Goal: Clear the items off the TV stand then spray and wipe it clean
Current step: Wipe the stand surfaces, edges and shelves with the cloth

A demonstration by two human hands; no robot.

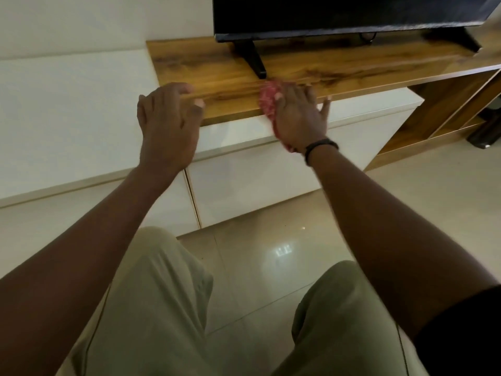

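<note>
On the wooden TV stand (339,67), the right hand (298,118) presses a red cloth (267,98) flat against the top near its front edge, with the fingers spread and fairly straight over the cloth. The left hand (168,123) is at the stand's front edge further left, its fingers loosely curled and holding nothing. A TV (339,14) stands at the back of the stand.

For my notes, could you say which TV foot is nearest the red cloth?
The left foot, just behind the red cloth; the other foot stands far right.
</note>
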